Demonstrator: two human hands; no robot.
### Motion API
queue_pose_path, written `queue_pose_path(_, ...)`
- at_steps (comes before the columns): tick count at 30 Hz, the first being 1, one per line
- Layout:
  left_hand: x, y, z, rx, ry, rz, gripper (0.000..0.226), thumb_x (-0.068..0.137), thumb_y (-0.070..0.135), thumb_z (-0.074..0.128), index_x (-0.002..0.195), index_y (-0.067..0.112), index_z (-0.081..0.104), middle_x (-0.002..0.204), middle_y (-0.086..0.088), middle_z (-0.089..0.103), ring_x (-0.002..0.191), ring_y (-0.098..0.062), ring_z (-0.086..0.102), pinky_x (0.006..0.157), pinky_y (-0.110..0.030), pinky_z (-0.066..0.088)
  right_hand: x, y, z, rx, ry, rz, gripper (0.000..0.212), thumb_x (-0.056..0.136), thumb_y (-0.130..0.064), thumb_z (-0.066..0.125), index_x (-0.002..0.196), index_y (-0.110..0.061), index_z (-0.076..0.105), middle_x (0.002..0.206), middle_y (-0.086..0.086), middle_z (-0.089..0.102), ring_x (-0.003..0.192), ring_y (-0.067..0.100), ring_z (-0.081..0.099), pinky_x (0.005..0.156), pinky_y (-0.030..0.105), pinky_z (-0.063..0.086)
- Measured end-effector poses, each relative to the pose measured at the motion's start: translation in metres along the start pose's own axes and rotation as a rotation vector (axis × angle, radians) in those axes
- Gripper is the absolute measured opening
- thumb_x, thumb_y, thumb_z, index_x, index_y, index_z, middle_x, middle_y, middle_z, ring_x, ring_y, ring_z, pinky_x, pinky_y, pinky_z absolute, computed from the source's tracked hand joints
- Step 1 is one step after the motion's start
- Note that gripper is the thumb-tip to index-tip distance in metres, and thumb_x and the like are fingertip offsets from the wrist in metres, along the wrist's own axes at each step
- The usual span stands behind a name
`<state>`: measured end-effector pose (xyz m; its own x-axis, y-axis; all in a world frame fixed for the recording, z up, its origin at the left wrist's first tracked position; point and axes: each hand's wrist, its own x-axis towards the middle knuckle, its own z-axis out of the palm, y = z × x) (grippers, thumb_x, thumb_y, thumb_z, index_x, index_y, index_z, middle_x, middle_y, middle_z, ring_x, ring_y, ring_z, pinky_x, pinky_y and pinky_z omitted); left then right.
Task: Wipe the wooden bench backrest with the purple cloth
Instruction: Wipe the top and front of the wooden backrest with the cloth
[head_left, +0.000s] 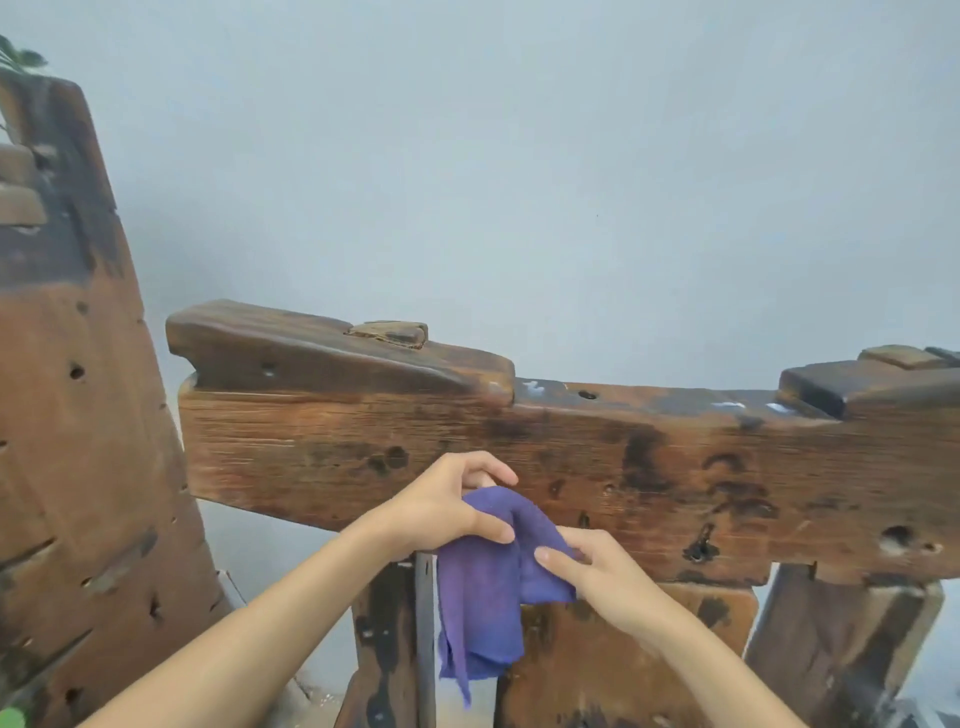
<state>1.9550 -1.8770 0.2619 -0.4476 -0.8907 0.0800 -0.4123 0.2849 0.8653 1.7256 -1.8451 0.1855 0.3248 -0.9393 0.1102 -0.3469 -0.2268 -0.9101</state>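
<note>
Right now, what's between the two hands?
Only the cloth: the head view shows the left hand and right hand each pinching it, a raised fold between them, in front of the backrest.

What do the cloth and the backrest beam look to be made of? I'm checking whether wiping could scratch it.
Purple cloth: soft napped fabric, probably microfibre; it drapes in limp folds. Backrest beam: solid old wood, dark-stained with a slight sheen; grain lines, holes and black marks show. Whether it is varnished is unclear.

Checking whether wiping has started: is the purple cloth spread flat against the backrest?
No, the purple cloth hangs bunched, pinched by the left hand and right hand.
</note>
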Motion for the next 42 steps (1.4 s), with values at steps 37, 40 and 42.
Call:
queue_pose_path(37, 0.017, -0.057, -0.35, 0.409, 0.502, 0.059, 0.038, 0.099, 0.022, 0.042, 0.115, 0.022, 0.076, 0.126, 0.001, 0.071, 0.119, -0.016, 0.059, 0.101, -0.031, 0.043, 0.266, -0.215, 0.211, -1.048, 0.917, -0.567, 0.044, 0.104, -0.04, 0.04, 0.123, -0.02, 0.074, 0.116, 0.004, 0.077, 0.103, 0.024, 0.073, 0.084, 0.039, 0.051)
queue_pose_path(40, 0.019, -0.059, -0.35, 0.374, 0.532, 0.075, 0.036, 0.099, 0.017, 0.043, 0.11, 0.018, 0.078, 0.117, -0.005, 0.074, 0.112, -0.02, 0.065, 0.099, -0.037, 0.05, 0.271, -0.194, 0.225, -1.179, 0.908, -0.81, 0.051, 0.105, -0.04, 0.041, 0.146, -0.014, 0.056, 0.143, 0.014, 0.062, 0.128, 0.029, 0.061, 0.106, 0.043, 0.045)
queue_pose_path(42, 0.019, -0.058, -0.35, 0.363, 0.541, 0.067, 0.036, 0.1, 0.016, 0.043, 0.113, 0.015, 0.077, 0.12, -0.005, 0.073, 0.113, -0.017, 0.063, 0.096, -0.029, 0.047, 0.266, -0.167, 0.224, -1.346, 0.788, -0.925, 0.061, 0.106, -0.038, 0.039, 0.159, -0.009, 0.035, 0.164, 0.02, 0.035, 0.15, 0.034, 0.038, 0.122, 0.048, 0.028)
